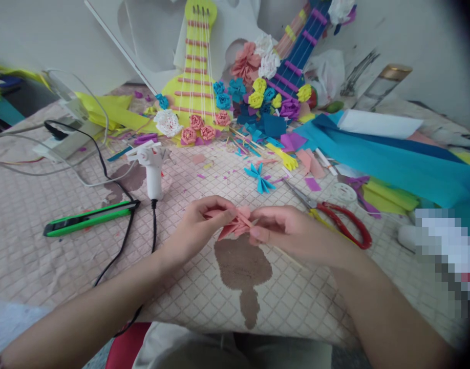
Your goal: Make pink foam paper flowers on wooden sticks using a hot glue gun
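Between my two hands is a folded pink paper flower [235,225], its pointed pleats spreading out below the fingers. My left hand [210,218] pinches its left side between thumb and fingers. From the right, my right hand [281,228] closes on the flower's other edge, and a thin wooden stick [291,258] sticks out beneath that hand. Part of the flower is hidden behind the fingers. Just beyond lies a blue pleated paper flower [260,178]. Scissors with red handles [344,223] rest beside my right wrist.
A white glue gun [153,171] stands at the left, its black cord running to the table edge. Near it lies a green cutter [91,218]. Decorated yellow [196,92] and blue [296,64] paper guitars lean at the back. Blue paper sheets [392,159] cover the right side.
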A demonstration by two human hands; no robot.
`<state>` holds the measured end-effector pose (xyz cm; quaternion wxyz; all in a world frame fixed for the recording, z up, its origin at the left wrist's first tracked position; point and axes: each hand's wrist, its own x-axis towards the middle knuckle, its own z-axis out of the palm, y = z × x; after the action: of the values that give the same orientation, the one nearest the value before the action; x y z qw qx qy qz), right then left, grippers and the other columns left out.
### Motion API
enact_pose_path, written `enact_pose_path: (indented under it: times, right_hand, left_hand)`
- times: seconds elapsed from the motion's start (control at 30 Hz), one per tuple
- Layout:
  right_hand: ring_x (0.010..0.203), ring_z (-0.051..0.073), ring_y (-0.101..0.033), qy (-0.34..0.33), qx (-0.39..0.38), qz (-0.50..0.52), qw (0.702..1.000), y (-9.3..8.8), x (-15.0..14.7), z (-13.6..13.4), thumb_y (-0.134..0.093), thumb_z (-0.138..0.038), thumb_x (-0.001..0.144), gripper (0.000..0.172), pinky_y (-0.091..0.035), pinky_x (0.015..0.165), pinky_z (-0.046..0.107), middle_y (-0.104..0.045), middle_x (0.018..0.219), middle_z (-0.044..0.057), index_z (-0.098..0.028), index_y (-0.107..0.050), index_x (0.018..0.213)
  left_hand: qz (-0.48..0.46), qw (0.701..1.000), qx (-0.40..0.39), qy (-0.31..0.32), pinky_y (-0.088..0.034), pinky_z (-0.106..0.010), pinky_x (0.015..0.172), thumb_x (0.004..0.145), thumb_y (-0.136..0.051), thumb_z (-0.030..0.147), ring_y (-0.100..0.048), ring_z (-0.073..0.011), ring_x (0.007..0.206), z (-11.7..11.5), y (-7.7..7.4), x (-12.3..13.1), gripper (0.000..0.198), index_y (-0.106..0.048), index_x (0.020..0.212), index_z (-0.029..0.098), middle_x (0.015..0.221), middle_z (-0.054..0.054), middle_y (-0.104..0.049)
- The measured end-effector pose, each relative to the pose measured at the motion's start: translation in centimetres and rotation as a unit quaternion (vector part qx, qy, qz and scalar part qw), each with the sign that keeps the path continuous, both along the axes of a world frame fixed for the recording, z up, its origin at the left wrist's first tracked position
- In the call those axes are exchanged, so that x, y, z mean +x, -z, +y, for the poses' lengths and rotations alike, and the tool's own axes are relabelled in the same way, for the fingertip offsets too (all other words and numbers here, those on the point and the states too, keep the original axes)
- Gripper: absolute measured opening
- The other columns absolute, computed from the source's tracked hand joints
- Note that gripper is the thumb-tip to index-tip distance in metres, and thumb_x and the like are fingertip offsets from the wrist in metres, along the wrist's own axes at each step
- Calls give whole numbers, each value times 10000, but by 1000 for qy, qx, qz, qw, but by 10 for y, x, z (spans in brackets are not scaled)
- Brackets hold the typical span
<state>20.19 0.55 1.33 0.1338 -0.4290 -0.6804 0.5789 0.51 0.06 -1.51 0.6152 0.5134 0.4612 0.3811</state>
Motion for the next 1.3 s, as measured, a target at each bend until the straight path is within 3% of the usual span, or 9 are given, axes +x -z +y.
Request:
enact_pose_path:
  times: [0.17,0.33,0.43,0.67,0.83,0.97,1.13,1.3]
  right_hand:
    - [539,91,-465,31,18,-12,999,4,-7,0,-401,-493,888,398,-357,513,234,-492,575,-21,-171,-531,692]
    - [511,78,-370,63,29,-4,998,11,-7,1,-444,-543,849,422,-264,476,239,-379,550,-50,-173,-502,655]
    - [512,79,-369,79,36,4,996,12,-5,2,-449,-551,843,423,-254,474,241,-387,549,-51,-172,-547,681]
    - [531,77,-413,105,19,24,994,10,-8,1,-519,-502,819,353,-308,490,221,-455,578,-39,-166,-612,765]
    - [541,78,-465,100,-4,58,993,11,-10,1,-526,-444,833,300,-363,501,212,-492,604,-26,-166,-636,853]
    - [492,65,-438,108,-16,71,991,11,-10,1,-543,-443,822,298,-326,446,205,-500,589,-29,-162,-639,849]
    - [487,55,-411,117,-9,61,991,8,-10,1,-573,-401,807,251,-290,446,211,-550,609,-28,-163,-651,793]
    - [529,73,-467,98,-16,27,995,7,-9,1,-556,-408,809,272,-308,474,223,-630,672,0,-164,-669,769]
  left_hand:
    - [8,1000,11,-20,-395,-186,502,770,-637,283,-536,-84,563,-1,-1,-1,151,-641,780,133,664,-12,-628]
    - [-6,1000,5,25,-466,-181,561,721,-697,295,-601,-99,649,-4,-8,2,248,-619,912,158,788,-13,-670]
    - [-13,999,-14,39,-506,-191,565,689,-728,277,-621,-103,640,-4,-11,3,299,-606,931,150,819,-20,-682]
    - [-2,1000,-8,-5,-550,-244,722,682,-738,255,-678,-143,735,-7,-9,5,254,-615,876,147,787,-26,-711]
    - [15,1000,17,-16,-553,-254,715,678,-738,265,-678,-151,719,-8,-9,6,239,-617,847,148,768,-27,-709]
    - [28,999,33,-12,-548,-253,698,690,-725,267,-670,-151,710,-7,-9,6,238,-617,861,143,768,-34,-702]
    - [56,997,57,16,-524,-225,654,696,-718,277,-650,-141,705,-7,-10,5,257,-614,888,143,774,-34,-690]
    - [53,993,88,63,-489,-210,617,810,-601,323,-621,-130,714,-6,-9,-1,208,-631,941,164,838,-40,-679]
